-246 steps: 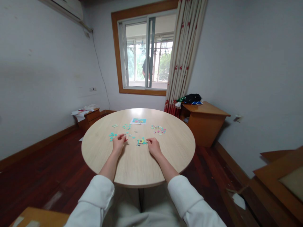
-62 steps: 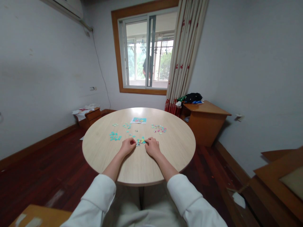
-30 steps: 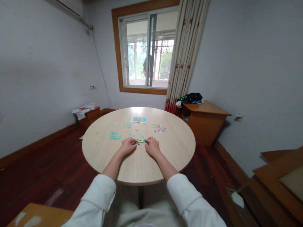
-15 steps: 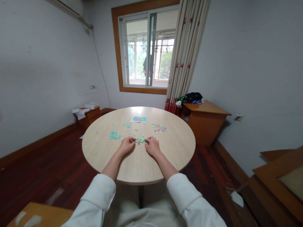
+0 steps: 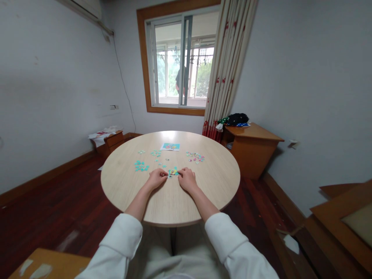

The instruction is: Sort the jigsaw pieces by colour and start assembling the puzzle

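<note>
A small joined patch of jigsaw puzzle [image 5: 173,172], yellow and teal, lies on the round table between my hands. At its left edge my left hand [image 5: 157,178] is closed, thumb and fingertips pinched on a small puzzle piece that they mostly hide. From the right, my right hand [image 5: 187,179] grips the patch's edge, its fingers bent and pressed together. Beyond the left hand are a few loose teal pieces [image 5: 164,166] and a single dark-and-white piece [image 5: 167,159].
The table [image 5: 203,193] also carries teal pieces [image 5: 141,166] on the left, more pieces [image 5: 156,153] behind, pink and pale pieces [image 5: 197,157] on the right, and a picture card [image 5: 170,147] at the back. A wooden desk [image 5: 252,143] stands behind right.
My left fingertips have shifted slightly right, against the patch, and the piece by them sits closer to it. The right hand has barely moved.
</note>
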A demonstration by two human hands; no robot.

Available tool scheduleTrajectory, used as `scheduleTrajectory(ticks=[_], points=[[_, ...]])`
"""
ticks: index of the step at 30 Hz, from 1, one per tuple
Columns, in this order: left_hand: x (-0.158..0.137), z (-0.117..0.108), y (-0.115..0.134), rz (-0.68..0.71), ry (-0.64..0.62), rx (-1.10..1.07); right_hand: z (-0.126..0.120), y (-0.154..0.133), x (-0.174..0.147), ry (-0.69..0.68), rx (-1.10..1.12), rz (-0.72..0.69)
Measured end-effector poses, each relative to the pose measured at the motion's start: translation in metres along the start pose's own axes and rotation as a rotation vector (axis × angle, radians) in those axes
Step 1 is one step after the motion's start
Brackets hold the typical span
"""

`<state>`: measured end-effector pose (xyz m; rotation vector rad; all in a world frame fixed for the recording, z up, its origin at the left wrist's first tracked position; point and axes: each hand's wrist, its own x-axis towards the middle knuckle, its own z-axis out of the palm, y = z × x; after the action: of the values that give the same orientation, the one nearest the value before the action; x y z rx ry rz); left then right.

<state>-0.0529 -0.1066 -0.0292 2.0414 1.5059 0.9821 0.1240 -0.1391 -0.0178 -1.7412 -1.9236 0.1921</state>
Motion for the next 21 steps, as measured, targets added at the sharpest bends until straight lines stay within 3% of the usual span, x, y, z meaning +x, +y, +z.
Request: scheduleTrajectory(ticks=[13,21], points=[[0.002,0.002,-0.002,0.016,0.031,-0.003,0.001,0.0,0.0,-0.007,-0.017,0.001],[0.006,0.003,-0.011,-0.049,0.105,-0.17,0.002,0.001,0.001,0.001,0.015,0.008]])
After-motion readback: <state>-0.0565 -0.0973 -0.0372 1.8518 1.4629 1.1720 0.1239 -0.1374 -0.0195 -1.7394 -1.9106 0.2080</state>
